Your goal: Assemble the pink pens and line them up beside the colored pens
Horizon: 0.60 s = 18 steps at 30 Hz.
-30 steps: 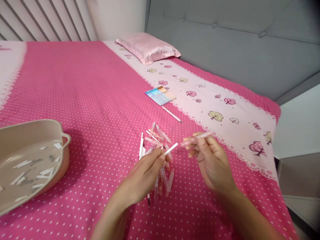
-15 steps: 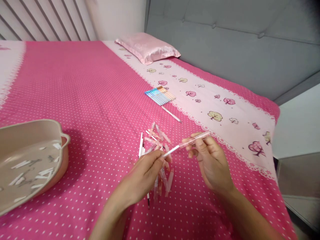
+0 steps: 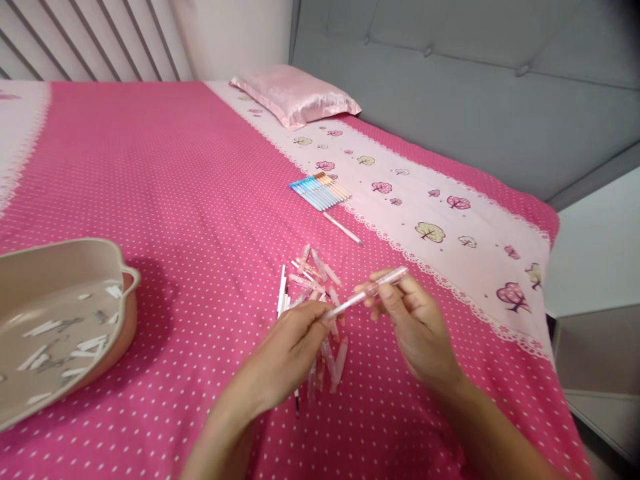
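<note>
My right hand (image 3: 416,327) pinches a clear pinkish pen barrel (image 3: 383,285) held slantwise above the bedspread. My left hand (image 3: 290,350) pinches a thin white refill (image 3: 336,311) whose far end sits inside the barrel's lower opening. Both hands hover just over a loose pile of clear pink pen parts (image 3: 320,313) with a few white refills (image 3: 283,293) lying beside it on the pink dotted bedspread (image 3: 190,200).
A beige tray (image 3: 125,280) holding several small white and grey pieces sits at the left. A row of assembled pastel pens (image 3: 320,190) and one single pen (image 3: 344,229) lie farther back. A pink pillow (image 3: 295,93) rests by the grey headboard (image 3: 475,87).
The refill's tip was apart from the barrel; my hands have come together and the refill has slid into the barrel. The barrel has moved slightly left.
</note>
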Each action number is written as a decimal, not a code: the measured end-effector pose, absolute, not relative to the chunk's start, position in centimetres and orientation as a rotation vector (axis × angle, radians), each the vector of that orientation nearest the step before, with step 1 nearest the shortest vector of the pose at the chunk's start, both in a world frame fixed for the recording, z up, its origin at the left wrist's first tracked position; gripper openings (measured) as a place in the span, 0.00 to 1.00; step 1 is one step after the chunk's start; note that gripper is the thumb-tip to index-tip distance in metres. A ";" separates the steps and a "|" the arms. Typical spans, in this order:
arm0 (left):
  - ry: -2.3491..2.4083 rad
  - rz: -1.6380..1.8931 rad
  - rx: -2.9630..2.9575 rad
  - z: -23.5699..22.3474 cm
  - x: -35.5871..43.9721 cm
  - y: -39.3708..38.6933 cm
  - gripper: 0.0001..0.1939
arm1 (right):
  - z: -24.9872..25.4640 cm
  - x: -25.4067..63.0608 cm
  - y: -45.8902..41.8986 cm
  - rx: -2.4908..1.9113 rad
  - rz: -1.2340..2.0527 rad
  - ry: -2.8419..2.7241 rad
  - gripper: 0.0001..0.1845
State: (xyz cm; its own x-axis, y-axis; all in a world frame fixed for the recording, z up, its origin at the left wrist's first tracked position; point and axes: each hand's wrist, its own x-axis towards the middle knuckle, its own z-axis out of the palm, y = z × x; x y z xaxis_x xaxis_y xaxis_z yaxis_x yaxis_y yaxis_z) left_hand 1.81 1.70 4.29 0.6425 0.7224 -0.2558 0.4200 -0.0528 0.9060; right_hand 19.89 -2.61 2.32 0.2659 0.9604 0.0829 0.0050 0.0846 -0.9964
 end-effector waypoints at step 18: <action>0.810 0.424 1.707 4.1 2.2 1.7 0.13 | 2.7 19.2 -2.7 -1.243 1.114 -1.079 0.11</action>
